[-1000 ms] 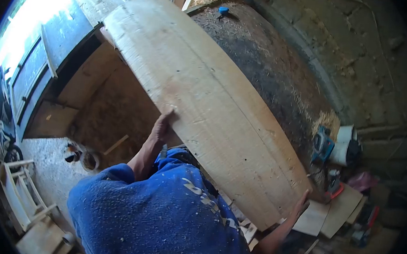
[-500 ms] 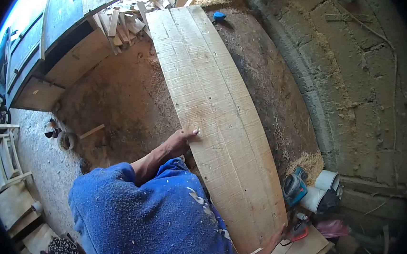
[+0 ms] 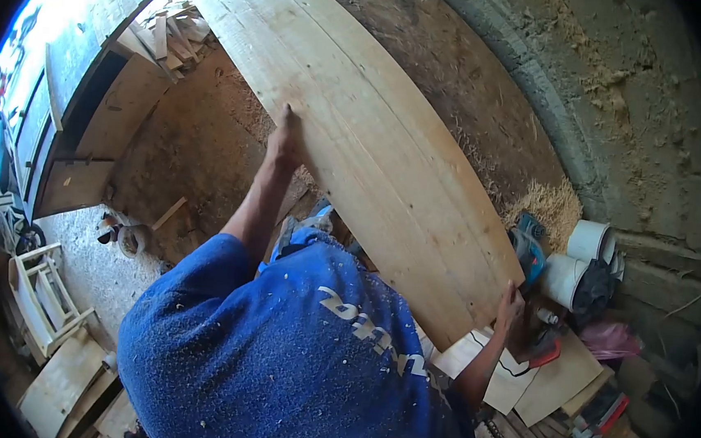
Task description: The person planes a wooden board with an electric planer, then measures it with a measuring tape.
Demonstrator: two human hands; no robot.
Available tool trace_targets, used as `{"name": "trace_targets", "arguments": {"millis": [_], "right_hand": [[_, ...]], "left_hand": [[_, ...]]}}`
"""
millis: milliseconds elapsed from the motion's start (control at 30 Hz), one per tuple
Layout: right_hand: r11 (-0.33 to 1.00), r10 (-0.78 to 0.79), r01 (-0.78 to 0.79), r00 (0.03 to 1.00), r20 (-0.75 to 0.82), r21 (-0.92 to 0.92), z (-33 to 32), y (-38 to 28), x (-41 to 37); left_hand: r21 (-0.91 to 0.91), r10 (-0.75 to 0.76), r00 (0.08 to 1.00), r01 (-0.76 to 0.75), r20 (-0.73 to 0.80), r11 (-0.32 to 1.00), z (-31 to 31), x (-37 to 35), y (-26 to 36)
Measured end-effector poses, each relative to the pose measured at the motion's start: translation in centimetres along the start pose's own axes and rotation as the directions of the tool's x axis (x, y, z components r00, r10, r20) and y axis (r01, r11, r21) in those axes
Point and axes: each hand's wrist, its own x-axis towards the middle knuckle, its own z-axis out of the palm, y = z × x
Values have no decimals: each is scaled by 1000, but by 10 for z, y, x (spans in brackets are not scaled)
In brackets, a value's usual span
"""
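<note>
A wide, pale wooden panel (image 3: 373, 147), with long seams between its boards and a few dark knots, stretches from the top left toward the lower right. My left hand (image 3: 284, 140) grips its near long edge, thumb on the upper face and fingers hidden underneath. At the lower right end, my right hand (image 3: 510, 310) holds the panel's corner, with its fingers partly out of sight. Beneath the panel is a brown workbench top (image 3: 454, 54), showing along the far side.
A teal power tool (image 3: 529, 254) sits by a heap of wood shavings (image 3: 545, 210). White containers (image 3: 589, 238), a pink plastic bag (image 3: 608, 340) and thin board pieces (image 3: 556, 379) lie at right. Wood scraps (image 3: 175, 40) are piled upper left; a small wooden frame (image 3: 44, 298) stands at left.
The panel has shifted up and leftward in view, and its visible face looks smoother. My left hand sits farther up along its edge; my right hand shows more fully at the corner.
</note>
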Motion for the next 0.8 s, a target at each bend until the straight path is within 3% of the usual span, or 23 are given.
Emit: {"name": "trace_targets", "arguments": {"millis": [67, 100, 133, 200, 300, 333, 367, 400, 433, 467, 533, 600, 667, 733, 767, 800], "right_hand": [[985, -172, 171, 984, -51, -24, 18, 5, 15], [986, -169, 168, 984, -52, -15, 23, -2, 21], [984, -173, 172, 985, -9, -50, 24, -15, 24], [981, -171, 175, 984, 47, -88, 25, -38, 26], [970, -238, 236, 970, -42, -59, 32, -74, 25], [979, -203, 202, 967, -154, -19, 34, -92, 24], [984, -166, 177, 952, -256, 20, 36, -109, 28], [984, -172, 179, 955, -240, 6, 38, -121, 38], [964, -264, 265, 921, -285, -36, 42, -136, 55], [935, -351, 344, 878, -326, -82, 48, -155, 70], [932, -356, 360, 894, -273, -36, 65, -242, 86], [873, -477, 485, 871, -120, 49, 97, -305, 115], [801, -549, 523, 836, 8, 290, 149, -394, 146], [684, -718, 680, 692, 78, 264, 184, -511, 156], [522, -853, 851, 520, 54, 55, 201, -568, 162], [424, -905, 880, 422, 57, 213, 226, -621, 171]], "left_hand": [[177, 37, 992, -15, -123, 984, -26, 50, 5], [139, 78, 990, -61, -119, 988, -23, 60, 10], [175, 14, 988, 13, -155, 984, -34, 87, 18], [198, 28, 987, 4, -159, 980, -48, 115, 34], [175, 49, 964, -2, -262, 985, -36, 117, 43], [167, 43, 962, 3, -270, 986, -32, 116, 43], [290, 114, 947, -23, -300, 957, -33, 112, 41], [413, 185, 928, -38, -322, 910, -39, 108, 39], [620, 241, 892, 55, -383, 783, -38, 111, 37], [550, 224, 894, 30, -389, 834, -23, 94, 31], [640, 278, 854, 81, -440, 764, 11, 64, 39], [779, 296, 897, 81, -330, 622, 16, 52, 46], [725, 367, 860, 5, -354, 689, 6, 66, 33], [749, 467, 834, -103, -294, 655, 8, 64, 31], [698, 342, 872, 0, -351, 716, 8, 61, 37], [640, 208, 893, 108, -399, 761, 9, 57, 42]]}}
